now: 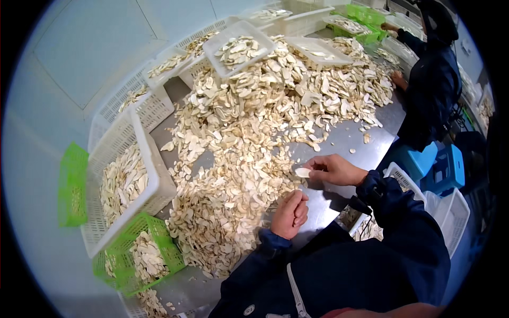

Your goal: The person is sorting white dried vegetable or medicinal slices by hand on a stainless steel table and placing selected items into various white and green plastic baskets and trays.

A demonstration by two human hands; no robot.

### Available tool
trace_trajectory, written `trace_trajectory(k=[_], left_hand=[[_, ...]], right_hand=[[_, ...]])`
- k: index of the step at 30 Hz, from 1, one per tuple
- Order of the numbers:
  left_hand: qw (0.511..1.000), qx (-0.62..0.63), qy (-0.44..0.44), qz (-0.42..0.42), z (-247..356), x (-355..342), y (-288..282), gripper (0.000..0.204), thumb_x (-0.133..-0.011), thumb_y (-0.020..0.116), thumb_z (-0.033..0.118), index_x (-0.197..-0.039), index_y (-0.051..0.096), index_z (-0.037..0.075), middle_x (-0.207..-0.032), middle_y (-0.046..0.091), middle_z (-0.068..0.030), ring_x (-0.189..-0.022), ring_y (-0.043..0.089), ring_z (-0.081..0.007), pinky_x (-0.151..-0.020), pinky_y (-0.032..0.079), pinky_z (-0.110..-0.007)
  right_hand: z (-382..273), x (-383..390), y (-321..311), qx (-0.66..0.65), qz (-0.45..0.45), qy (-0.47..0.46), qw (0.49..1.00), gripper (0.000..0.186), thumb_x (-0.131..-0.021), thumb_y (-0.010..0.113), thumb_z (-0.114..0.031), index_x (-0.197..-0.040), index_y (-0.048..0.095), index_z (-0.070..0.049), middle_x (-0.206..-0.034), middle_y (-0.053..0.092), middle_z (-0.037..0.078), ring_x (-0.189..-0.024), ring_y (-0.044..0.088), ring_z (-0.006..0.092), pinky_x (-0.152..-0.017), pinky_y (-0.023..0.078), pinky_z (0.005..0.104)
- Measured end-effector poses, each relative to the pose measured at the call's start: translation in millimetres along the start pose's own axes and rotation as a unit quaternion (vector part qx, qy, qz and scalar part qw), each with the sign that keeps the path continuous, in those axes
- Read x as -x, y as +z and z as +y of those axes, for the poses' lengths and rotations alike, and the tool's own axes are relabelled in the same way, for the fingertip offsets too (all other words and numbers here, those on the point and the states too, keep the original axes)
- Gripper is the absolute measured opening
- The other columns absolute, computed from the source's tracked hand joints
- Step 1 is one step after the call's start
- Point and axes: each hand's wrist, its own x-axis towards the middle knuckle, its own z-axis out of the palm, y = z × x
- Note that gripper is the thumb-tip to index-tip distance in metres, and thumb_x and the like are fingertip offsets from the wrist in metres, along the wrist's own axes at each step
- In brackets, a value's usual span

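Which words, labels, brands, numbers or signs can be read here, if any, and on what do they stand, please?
Round pale badge on the dark jacket: its mark is too small to read surely.
White basket, green basket, pale slices: no readable text.
Elsewhere: nothing clear enough to read.

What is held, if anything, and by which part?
The right hand pinches a pale slice by its right end; the left hand is curled, and whether it holds anything can't be told.

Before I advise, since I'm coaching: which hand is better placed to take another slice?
Probably the left hand, by the slice pile with nothing visible in it; the right hand pinches a pale slice.
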Motion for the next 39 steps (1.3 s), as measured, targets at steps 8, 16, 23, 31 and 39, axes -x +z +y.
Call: trace_trajectory(k=[8, 16, 23, 31, 39], left_hand=[[0.999, -0.003, -0.03, -0.039, 7.1, -3.9, -10.4, 0.025, -0.108, 0.049, 0.029, -0.1, 0.059, 0.007, -0.058, 0.039, 0.0033, -0.042, 0.032, -0.0068, -0.04, 0.026, -0.023], [0.997, 0.006, -0.029, -0.073, 11.1, -9.0, -19.3, 0.025, -0.11, 0.043, 0.029, -0.106, 0.059, 0.011, -0.062, 0.04, 0.0034, -0.044, 0.034, -0.0072, -0.042, 0.029, -0.023], [0.997, 0.021, -0.039, -0.057, 6.3, -3.0, -22.0, 0.026, -0.109, 0.044, 0.032, -0.106, 0.056, 0.01, -0.061, 0.038, 0.0027, -0.046, 0.033, -0.0079, -0.041, 0.029, -0.023], [0.997, 0.024, -0.069, -0.013, 10.4, -2.1, -9.7, 0.027, -0.109, 0.043, 0.033, -0.096, 0.053, 0.013, -0.057, 0.039, 0.0055, -0.042, 0.034, -0.007, -0.042, 0.029, -0.023], [1.0, -0.001, -0.012, 0.019, 15.4, 18.6, -0.4, 0.028, -0.111, 0.038, 0.026, -0.108, 0.058, 0.007, -0.058, 0.039, 0.0027, -0.042, 0.032, -0.0068, -0.041, 0.029, -0.022]], right_hand=[[-15.5, -30.0, -35.1, 0.098, -0.114, -0.006, 0.989, 0.026, -0.095, 0.069, -0.027, -0.111, 0.07, -0.006, -0.088, 0.074, 0.004, -0.079, 0.065, 0.0132, -0.075, 0.051, 0.0298], [1.4, -70.5, -120.5, 0.071, -0.037, -0.013, 0.997, 0.019, -0.095, 0.068, -0.024, -0.106, 0.072, -0.009, -0.085, 0.073, -0.001, -0.073, 0.063, 0.008, -0.07, 0.052, 0.0267], [11.2, -102.1, -168.0, -0.287, 0.2, -0.057, 0.935, 0.045, -0.101, 0.064, -0.029, -0.135, 0.059, 0.0, -0.107, 0.071, 0.005, -0.094, 0.066, 0.0103, -0.086, 0.054, 0.0266], [30.3, -46.0, -77.3, 0.01, -0.142, 0.006, 0.99, 0.037, -0.096, 0.07, -0.025, -0.125, 0.065, -0.003, -0.098, 0.07, 0.003, -0.083, 0.062, 0.0094, -0.079, 0.053, 0.0292], [17.5, -21.9, 10.6, 0.12, -0.07, -0.102, 0.985, 0.071, -0.078, 0.081, -0.012, -0.142, 0.05, -0.006, -0.1, 0.06, 0.013, -0.078, 0.066, 0.0264, -0.073, 0.054, 0.0364]])
